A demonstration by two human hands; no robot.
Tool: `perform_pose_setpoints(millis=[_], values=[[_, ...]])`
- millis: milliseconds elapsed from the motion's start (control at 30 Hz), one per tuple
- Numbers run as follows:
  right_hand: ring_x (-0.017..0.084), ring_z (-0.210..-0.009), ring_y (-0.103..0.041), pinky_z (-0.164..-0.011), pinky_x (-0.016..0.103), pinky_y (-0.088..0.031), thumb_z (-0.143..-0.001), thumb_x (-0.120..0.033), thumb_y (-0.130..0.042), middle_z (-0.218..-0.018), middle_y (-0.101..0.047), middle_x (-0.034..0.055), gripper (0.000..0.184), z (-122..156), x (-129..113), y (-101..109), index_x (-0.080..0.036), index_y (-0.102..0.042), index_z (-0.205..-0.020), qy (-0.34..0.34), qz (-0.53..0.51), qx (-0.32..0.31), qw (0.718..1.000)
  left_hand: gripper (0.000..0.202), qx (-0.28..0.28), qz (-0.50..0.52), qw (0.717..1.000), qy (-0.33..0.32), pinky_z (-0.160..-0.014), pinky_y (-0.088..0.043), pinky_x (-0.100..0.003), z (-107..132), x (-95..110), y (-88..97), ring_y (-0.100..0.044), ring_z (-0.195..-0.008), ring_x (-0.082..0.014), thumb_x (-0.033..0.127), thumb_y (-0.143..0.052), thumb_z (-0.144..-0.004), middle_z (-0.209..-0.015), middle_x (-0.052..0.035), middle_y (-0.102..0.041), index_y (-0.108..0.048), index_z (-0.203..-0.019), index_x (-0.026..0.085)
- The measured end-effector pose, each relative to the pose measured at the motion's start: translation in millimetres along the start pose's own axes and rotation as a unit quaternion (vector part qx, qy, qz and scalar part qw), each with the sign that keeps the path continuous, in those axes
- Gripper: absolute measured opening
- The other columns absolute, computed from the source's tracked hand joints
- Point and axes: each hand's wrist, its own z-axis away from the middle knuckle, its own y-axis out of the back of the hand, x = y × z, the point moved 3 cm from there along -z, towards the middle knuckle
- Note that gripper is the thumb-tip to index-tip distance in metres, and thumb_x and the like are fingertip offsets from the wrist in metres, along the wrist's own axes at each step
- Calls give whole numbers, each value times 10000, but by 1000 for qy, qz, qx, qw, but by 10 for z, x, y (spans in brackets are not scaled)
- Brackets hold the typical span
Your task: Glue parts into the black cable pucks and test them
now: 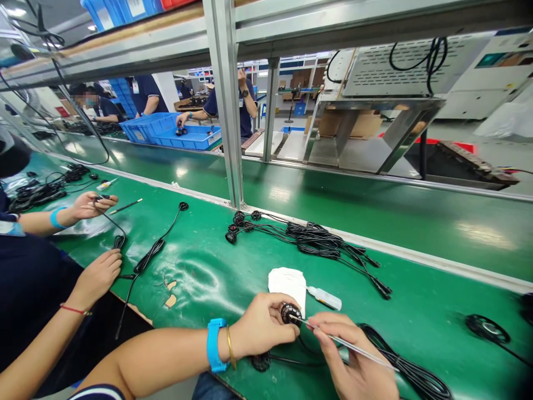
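My left hand (266, 328), with a blue wristband and a gold bangle at the wrist, is closed around a small round black part (290, 312) with a ring of openings in its face. My right hand (353, 355) pinches a thin silver tool (360, 350). The tool's pale tip touches the middle of the part's face. Below my left hand, another round black part (261, 362) lies on the table with a cable attached. Just beyond my hands are a white cloth (287, 280) and a clear squeeze bottle (325, 298) with a thin nozzle.
Bundled black cables with round heads (316, 239) lie ahead, and a coiled cable (416, 366) is at right. Further right sits a black ring-shaped part (487, 328). A co-worker's hands (97, 272) handle a cable at left. A metal post (227, 105) rises from the table's back edge.
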Motion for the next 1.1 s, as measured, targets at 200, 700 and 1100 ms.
perform_pose_setpoints(millis=[200,700,1100], values=[[121,-921,-662,-822,187,-545,-946,-103,-496,-943,-653,35,146,-100,22,65,-234,-546,-989,-14,-31,-114,993,351,-95,15,993,63,-535,-453,-213,-1,-7,32,-559,-531,-107,131,-690,-580,-618,19,-601,-696,-930,110],[152,-876,-676,-794,226,-571,-951,-80,-474,-923,-645,62,185,-39,-68,-72,-204,-537,-1072,54,31,-130,989,292,-106,3,992,67,-502,-401,-198,13,-7,3,-504,-515,-89,119,-644,-543,-585,45,-582,-700,-830,116],[158,-808,-704,-699,208,-591,-975,-190,-526,-915,-687,49,78,-61,-16,3,-215,-599,-976,-60,62,-54,995,291,-67,-24,995,68,-486,-387,-197,22,-82,5,-516,-507,-96,124,-644,-595,-566,38,-573,-706,-879,109]])
